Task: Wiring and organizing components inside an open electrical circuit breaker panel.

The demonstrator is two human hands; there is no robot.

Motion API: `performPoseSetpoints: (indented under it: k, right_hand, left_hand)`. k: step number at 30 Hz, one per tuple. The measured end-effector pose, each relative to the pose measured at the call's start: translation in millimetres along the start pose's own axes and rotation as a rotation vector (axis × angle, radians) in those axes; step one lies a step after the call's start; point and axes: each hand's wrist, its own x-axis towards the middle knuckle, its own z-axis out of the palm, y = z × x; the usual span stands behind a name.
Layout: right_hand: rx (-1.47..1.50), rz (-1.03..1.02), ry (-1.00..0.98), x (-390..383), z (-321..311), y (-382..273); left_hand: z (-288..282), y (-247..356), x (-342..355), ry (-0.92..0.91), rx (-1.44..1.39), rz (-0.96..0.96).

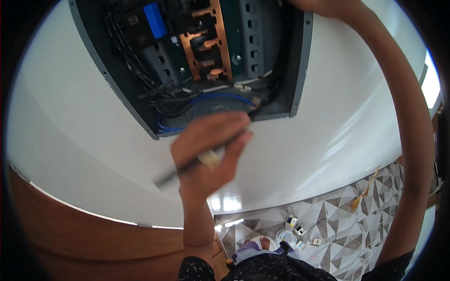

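My left hand, blurred, is closed round a dark cable with a pale yellowish band on it, just below the panel's bottom edge. Above it is a grey open electrical panel holding copper busbars, bundled black wires, a blue block and a looped blue wire. My right hand reaches to the panel's top right at the top edge of the view; its fingers are mostly hidden, so what it holds cannot be made out.
A white wall surrounds the panel. Below are wooden surfaces, a patterned tile floor, several small boxes, a broom and my bare feet on a white support. A bright opening is at the right.
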Motion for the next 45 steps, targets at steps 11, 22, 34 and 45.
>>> performPoseSetpoints:
  k: [11, 22, 34, 45]
  right_hand:
    - [0.152, 0.134, -0.09, 10, -19, -12]
    - [0.127, 0.187, -0.166, 12, -21, -14]
    - [0.129, 0.18, -0.129, 13, -21, -13]
    - [0.118, 0.171, -0.136, 15, -22, -13]
  left_hand:
    - [-1, 15, -11, -0.205, 0.149, 0.054]
    - [-4, 9, -9, -0.188, -0.742, -0.403]
    - [22, -2, -37, 0.156, -0.907, -0.483]
    - [58, 12, -50, 0.486, -0.774, -0.295]
